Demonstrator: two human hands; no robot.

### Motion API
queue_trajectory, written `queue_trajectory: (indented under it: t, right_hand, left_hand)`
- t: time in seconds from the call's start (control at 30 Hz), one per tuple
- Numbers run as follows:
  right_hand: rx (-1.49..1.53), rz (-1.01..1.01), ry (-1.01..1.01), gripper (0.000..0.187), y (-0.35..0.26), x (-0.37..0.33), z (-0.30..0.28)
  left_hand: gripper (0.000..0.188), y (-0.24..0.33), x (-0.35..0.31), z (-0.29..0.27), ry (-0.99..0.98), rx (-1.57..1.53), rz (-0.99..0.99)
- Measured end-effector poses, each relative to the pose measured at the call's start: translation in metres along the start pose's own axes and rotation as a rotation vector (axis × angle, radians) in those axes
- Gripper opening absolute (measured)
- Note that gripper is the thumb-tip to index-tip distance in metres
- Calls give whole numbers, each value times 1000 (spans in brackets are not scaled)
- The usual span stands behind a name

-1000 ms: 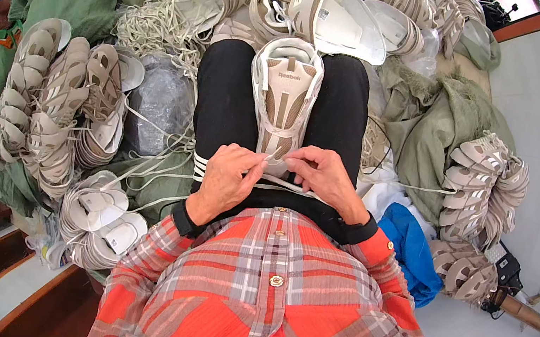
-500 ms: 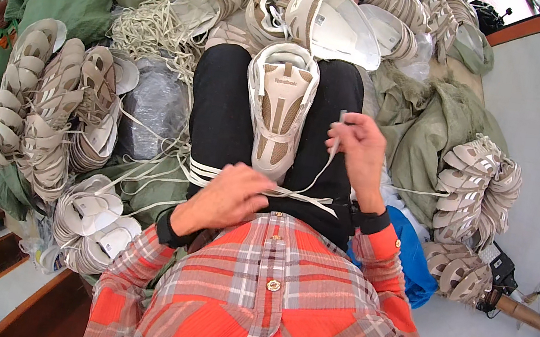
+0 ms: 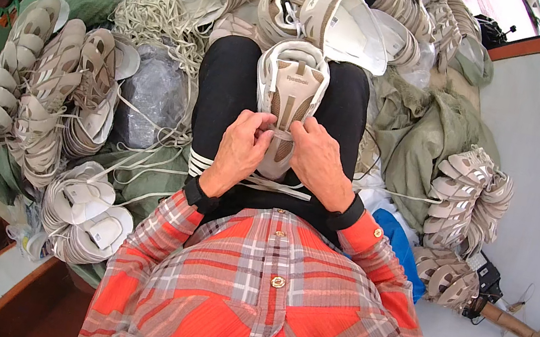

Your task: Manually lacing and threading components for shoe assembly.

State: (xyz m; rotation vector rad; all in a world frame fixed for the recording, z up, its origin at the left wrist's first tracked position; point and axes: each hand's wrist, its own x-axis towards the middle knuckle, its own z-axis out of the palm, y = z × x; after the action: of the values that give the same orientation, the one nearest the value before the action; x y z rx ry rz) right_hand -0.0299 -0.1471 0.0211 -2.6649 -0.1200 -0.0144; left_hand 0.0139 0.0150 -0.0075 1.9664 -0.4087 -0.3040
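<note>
A beige and white shoe upper (image 3: 291,90) lies on my lap between my black-trousered legs. My left hand (image 3: 242,149) grips its near left edge, fingers curled on the material. My right hand (image 3: 316,158) grips the near right edge, thumb pressed against the tongue. A white lace (image 3: 278,186) trails across my lap below both hands. My sleeves are red and grey plaid.
Stacks of beige shoe uppers (image 3: 47,88) lie at the left, more stacks (image 3: 468,202) at the right. A tangle of laces (image 3: 160,14) sits at the back left. Green cloth bags (image 3: 427,123) lie around. White insoles (image 3: 87,216) are piled near my left knee.
My right hand, which had pulled the lace up and away, has come back down. Both hands now hold the shoe upper's near end close together.
</note>
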Motion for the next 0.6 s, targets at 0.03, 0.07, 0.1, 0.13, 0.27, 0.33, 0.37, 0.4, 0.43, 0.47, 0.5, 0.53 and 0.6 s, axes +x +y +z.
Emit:
queue_trajectory:
  t: [0.03, 0.07, 0.1, 0.13, 0.27, 0.33, 0.37, 0.4, 0.43, 0.47, 0.5, 0.53, 0.6]
  right_hand:
    - [-31, -25, -28, 21, -1, 1, 0]
    - [-35, -31, -35, 21, -2, 2, 0]
    - [-47, -19, -22, 16, -3, 2, 0]
    - [-58, -6, -10, 11, -4, 3, 0]
    - [-54, 35, -30, 10, -3, 5, 3]
    - [-33, 82, -10, 9, -6, 5, 4]
    - [-35, 76, -16, 9, -7, 5, 4]
    - [-23, 102, -15, 8, -8, 4, 4]
    - [-11, 128, -15, 7, -8, 5, 4]
    - [-14, 124, -19, 7, -8, 5, 6]
    - [10, 117, 6, 6, -6, 4, 10]
    - [35, 110, 32, 5, -6, 3, 13]
    - [44, 92, 36, 9, -7, 6, 18]
  left_hand:
    - [24, 0, 0, 1, 11, -48, -10]
    - [24, -2, -1, 1, 19, -53, -15]
    - [24, -3, -1, 1, 19, -53, -2]
    - [25, -4, -1, 1, 19, -54, 11]
    - [25, -4, -3, 2, 31, -48, 16]
    - [25, -6, -3, 2, 32, -59, 20]
    - [25, -6, -3, 1, 39, -63, 16]
    - [27, -6, -3, 0, 8, -41, 7]
    - [28, -6, -2, -1, -22, -19, -2]
    - [28, -6, -2, -2, -18, -23, -5]
    - [28, -6, -3, -2, -23, -35, -13]
    - [28, -7, -3, -2, -30, -47, -22]
    - [28, -9, -2, 0, -10, -79, -31]
